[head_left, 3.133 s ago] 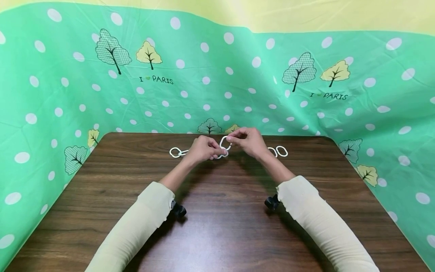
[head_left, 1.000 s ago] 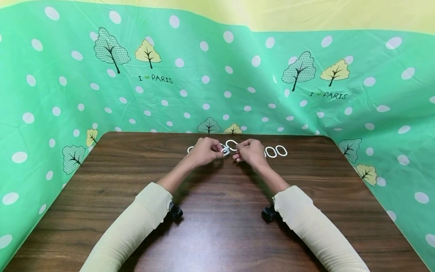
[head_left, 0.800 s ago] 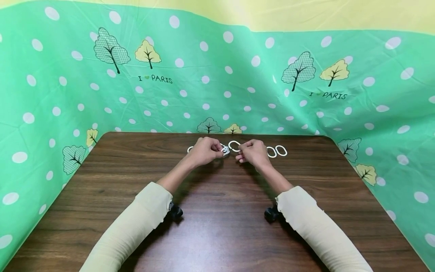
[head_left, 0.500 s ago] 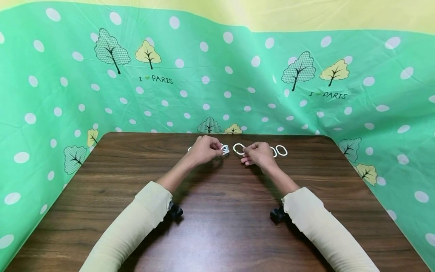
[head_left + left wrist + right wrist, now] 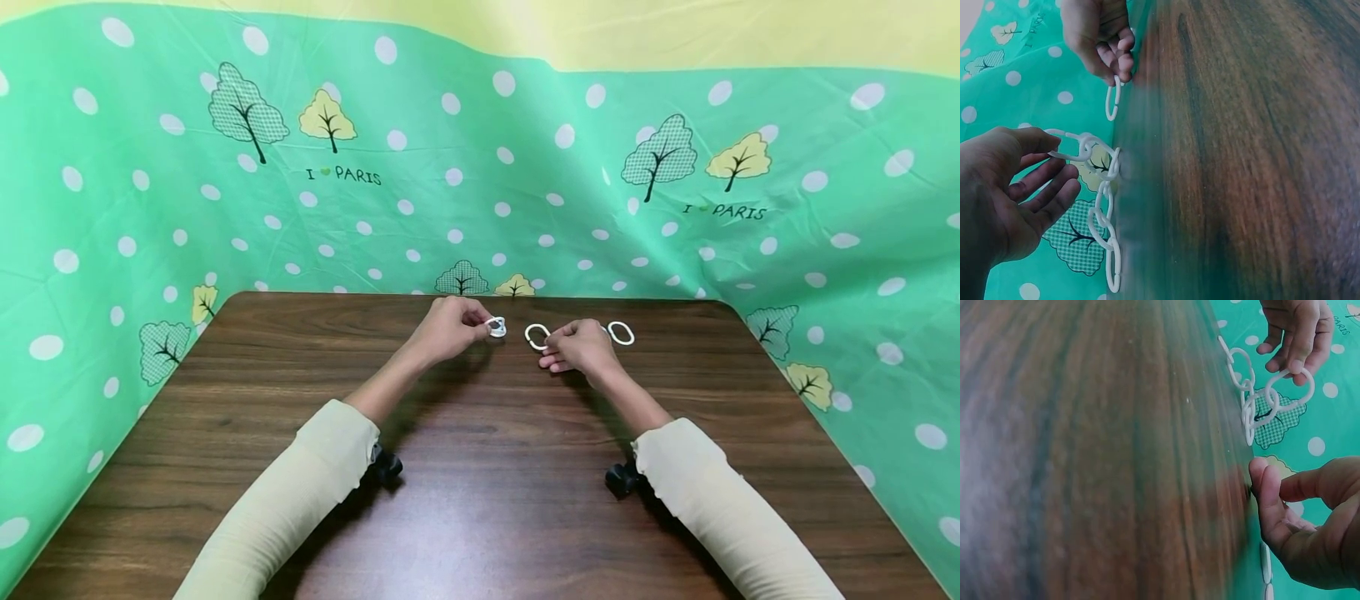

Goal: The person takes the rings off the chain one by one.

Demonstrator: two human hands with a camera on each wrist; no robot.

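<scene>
My left hand (image 5: 450, 331) pinches the end link of a white plastic chain between thumb and fingertips. In the left wrist view the held link (image 5: 1072, 156) is raised, and the rest of the linked chain (image 5: 1115, 265) trails down beside it to the table. In the head view only a bunched part of the chain (image 5: 498, 330) shows at the fingertips. My right hand (image 5: 581, 347) pinches a single white oval link (image 5: 531, 337), which has a small gap in its side. This link stands apart from the chain, to its right, low over the table.
Just beyond my right hand another white oval link (image 5: 621, 333) lies on the dark wooden table (image 5: 480, 467); the hand partly hides a link beside it. A green dotted cloth (image 5: 420, 217) hangs along the table's back edge.
The right hand has moved right and toward me with its link, away from the chain. The left hand has stayed nearly in place; the chain part left of it has gone from sight.
</scene>
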